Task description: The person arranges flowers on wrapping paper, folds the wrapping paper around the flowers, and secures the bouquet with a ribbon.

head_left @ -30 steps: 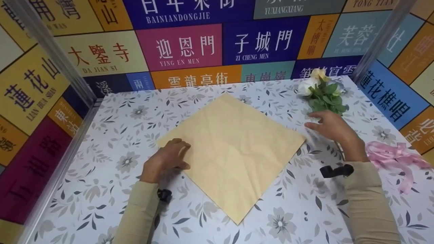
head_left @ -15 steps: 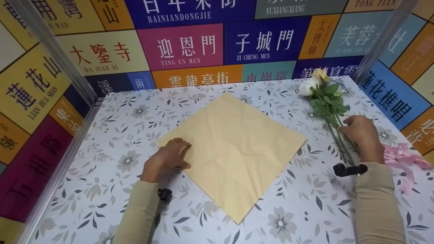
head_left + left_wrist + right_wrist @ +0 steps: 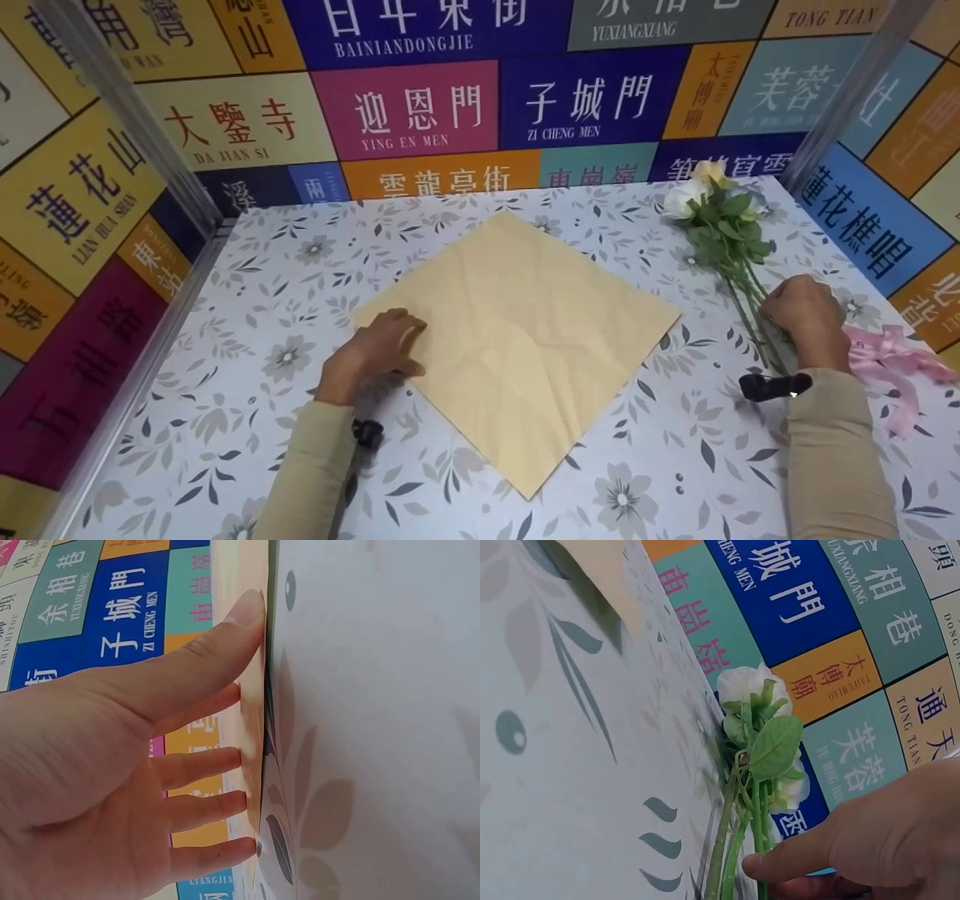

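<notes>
I see the right hand [image 3: 806, 311] has now closed, pinching the flowers [image 3: 724, 238] by their stems [image 3: 721, 840], seemingly secure; the left hand [image 3: 375, 345], loosely spread, touches the paper [image 3: 517, 322].

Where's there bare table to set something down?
Free: near side, between the paper and right sleeve; also from the left hand to the left edge of the table. Crowded: right side, with flowers, right hand and pink ribbon.
</notes>
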Tool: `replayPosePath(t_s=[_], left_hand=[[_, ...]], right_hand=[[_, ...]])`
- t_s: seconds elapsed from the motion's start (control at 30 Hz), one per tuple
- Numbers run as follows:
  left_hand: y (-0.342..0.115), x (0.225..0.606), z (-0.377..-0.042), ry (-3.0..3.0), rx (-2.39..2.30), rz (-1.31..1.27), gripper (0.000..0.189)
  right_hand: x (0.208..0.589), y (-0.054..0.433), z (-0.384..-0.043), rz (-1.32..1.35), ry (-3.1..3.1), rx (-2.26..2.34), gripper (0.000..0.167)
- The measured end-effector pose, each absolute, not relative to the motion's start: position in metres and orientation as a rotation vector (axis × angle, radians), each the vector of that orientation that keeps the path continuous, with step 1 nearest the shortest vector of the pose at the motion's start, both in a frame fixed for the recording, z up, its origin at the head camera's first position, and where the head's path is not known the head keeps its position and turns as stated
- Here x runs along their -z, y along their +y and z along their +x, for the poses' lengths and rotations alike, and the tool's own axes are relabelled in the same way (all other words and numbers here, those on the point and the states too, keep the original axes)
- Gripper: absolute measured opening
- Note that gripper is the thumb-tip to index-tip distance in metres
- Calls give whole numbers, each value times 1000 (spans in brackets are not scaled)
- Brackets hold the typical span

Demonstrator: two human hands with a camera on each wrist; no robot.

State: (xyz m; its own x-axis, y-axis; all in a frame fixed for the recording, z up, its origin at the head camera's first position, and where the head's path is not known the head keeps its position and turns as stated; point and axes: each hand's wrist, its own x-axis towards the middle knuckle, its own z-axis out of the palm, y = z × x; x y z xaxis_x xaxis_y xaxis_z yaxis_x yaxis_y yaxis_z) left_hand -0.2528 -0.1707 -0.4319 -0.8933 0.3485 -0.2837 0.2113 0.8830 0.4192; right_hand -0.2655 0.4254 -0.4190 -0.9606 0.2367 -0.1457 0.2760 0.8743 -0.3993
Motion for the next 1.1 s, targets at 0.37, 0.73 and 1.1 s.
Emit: replayPosePath(t_s=[0.37,0.73,1.1], left_hand=[[-170,430,-256,2713,-527,392,75],[-170,432,-254,2700,-508,374,74],[-171,433,-255,2696,-526,404,75]], right_hand=[[415,427,-267,446,2973,647,27],[410,422,-269,473,2915,758,38],[408,413,-269,516,2853,903,44]])
